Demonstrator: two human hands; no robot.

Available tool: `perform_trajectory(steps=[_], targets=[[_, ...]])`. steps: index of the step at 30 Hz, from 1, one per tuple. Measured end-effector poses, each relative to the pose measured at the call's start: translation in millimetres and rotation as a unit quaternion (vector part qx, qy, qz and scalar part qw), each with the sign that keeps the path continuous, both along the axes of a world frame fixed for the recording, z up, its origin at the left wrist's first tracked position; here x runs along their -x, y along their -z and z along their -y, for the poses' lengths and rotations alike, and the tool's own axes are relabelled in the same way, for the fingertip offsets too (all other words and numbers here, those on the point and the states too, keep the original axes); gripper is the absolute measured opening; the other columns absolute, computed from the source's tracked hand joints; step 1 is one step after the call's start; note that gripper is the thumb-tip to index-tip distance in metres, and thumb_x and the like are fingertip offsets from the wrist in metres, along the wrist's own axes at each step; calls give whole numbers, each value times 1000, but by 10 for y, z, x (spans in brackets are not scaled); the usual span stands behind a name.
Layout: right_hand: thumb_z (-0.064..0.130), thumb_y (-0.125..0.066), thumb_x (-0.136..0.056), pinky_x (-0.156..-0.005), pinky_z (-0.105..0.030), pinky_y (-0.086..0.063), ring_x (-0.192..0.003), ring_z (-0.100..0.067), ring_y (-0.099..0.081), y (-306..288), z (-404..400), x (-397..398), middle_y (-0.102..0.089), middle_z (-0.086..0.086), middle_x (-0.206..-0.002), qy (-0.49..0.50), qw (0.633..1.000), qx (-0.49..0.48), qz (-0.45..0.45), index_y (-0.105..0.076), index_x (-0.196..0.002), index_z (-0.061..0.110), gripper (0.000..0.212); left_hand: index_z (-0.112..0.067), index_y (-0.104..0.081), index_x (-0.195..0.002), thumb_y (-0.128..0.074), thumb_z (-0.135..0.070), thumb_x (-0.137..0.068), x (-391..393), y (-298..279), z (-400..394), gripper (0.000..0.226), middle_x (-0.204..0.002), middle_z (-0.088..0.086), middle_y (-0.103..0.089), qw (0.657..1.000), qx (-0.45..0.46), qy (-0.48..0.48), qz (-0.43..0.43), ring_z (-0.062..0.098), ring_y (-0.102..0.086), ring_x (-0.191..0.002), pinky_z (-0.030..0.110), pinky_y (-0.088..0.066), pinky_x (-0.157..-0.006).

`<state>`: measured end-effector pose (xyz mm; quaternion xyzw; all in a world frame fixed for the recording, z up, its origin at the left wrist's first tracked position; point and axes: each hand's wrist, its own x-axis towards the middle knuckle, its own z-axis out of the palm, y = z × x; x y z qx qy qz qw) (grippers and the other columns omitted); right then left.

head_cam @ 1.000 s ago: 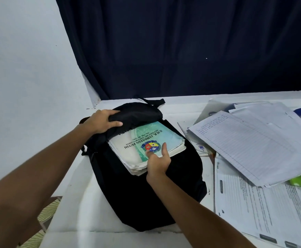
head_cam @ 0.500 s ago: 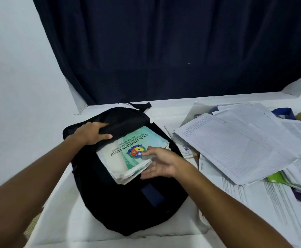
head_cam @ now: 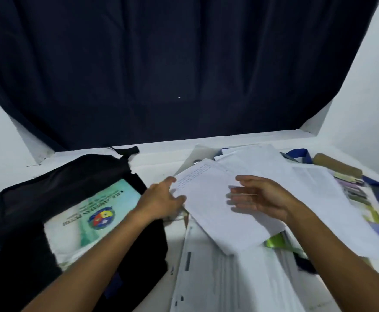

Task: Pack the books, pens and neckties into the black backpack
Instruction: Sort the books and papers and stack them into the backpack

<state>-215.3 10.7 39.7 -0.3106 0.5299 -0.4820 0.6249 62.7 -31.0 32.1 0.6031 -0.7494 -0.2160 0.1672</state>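
Nearest the camera, two bare forearms reach forward over a white table (head_cam: 152, 163). Left of the forearms lies the black backpack (head_cam: 37, 255), its main opening gaping, and a stack of green-and-white exercise books (head_cam: 87, 224) with a round crest on the top cover sits partly inside it, the near ends sticking out over the bag's front panel. Just right of the backpack, a spread of white printed sheets (head_cam: 229, 278) covers the table.

Beyond the backpack's right edge, the left hand (head_cam: 161, 201) rests at the near left corner of a lined white paper stack (head_cam: 220, 210), fingers loosely spread, thumb touching the paper's edge; whether it grips the stack cannot be told. The right hand (head_cam: 260, 198) hovers flat and wide open above the same stack, holding nothing.

Farther right of the backpack, past the papers, lie blurred strips that look like neckties (head_cam: 373, 199) and a blue strap (head_cam: 298, 154), with a tan roll (head_cam: 337, 168) beside them. Behind the backpack hangs a dark navy curtain (head_cam: 179, 68).
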Motion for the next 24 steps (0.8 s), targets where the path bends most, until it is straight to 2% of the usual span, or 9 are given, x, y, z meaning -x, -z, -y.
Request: perform_trajectory(steps=[3,6,8,11,14,15,18,20,24], targets=[[6,-56,-91,-93,-57,-50,-102,-44,-65,15,57,697,-66,-26,-114,89,993,25,-67,-64,-107,7,18,-27,-32,-145,-51,-69,-77,463,302,-28,82,-136,8,-53,997,-62,-39,29,32,-45,-129,39,-40,-104],[3,-59,-91,-90,-39,-51,-97,-29,-65,122,187,1333,-68,-20,-113,139,963,63,-224,-68,-99,11,15,-30,-15,-151,-43,-69,-87,868,561,-86,80,-159,13,-14,988,-89,-118,33,40,-17,-144,50,-23,-115],[9,-57,-94,-95,-34,-43,-107,-26,-59,245,316,1615,-63,-16,-126,111,924,80,-358,-64,-116,9,23,-34,-7,-153,-37,-73,-88,1066,685,-148,82,-163,12,4,983,-94,-155,25,41,0,-147,56,-10,-117],[30,-50,-98,-112,-37,-26,-136,-28,-37,439,489,1848,-41,-9,-149,29,832,88,-547,-46,-141,15,46,-35,-3,-154,-29,-77,-87,1311,791,-201,83,-162,12,12,977,-88,-192,39,39,13,-147,60,1,-116],[48,-36,-100,-118,-46,-6,-149,-31,0,567,653,1870,-7,-9,-162,-50,797,85,-596,-26,-151,23,58,-36,-6,-154,-21,-81,-85,1433,831,-192,84,-162,14,8,969,-65,-219,98,41,13,-147,63,5,-114],[52,-30,-99,-118,-47,-2,-148,-32,6,600,717,1861,0,-10,-162,-74,783,77,-612,-19,-153,24,61,-35,-6,-154,-19,-81,-84,1462,837,-177,84,-162,15,7,966,-57,-221,119,42,13,-147,63,7,-113],[57,-22,-98,-118,-50,1,-148,-36,4,636,852,1745,0,-19,-160,-95,759,64,-641,-15,-153,21,66,-35,-4,-155,-10,-84,-79,1559,852,-126,90,-162,16,6,964,-41,-210,157,41,13,-147,64,9,-113],[57,-21,-98,-118,-49,1,-147,-38,2,666,873,1661,-3,-25,-159,-84,753,73,-648,-18,-152,17,68,-36,-2,-154,2,-87,-66,1650,847,-68,102,-162,15,7,967,-37,-193,164,39,13,-147,64,12,-112],[55,-25,-98,-119,-47,1,-148,-35,-2,740,829,1610,-7,-22,-159,-63,753,115,-645,-22,-152,15,67,-37,0,-154,22,-92,-49,1802,862,80,121,-162,14,11,976,-23,-153,155,39,14,-147,63,13,-113]])
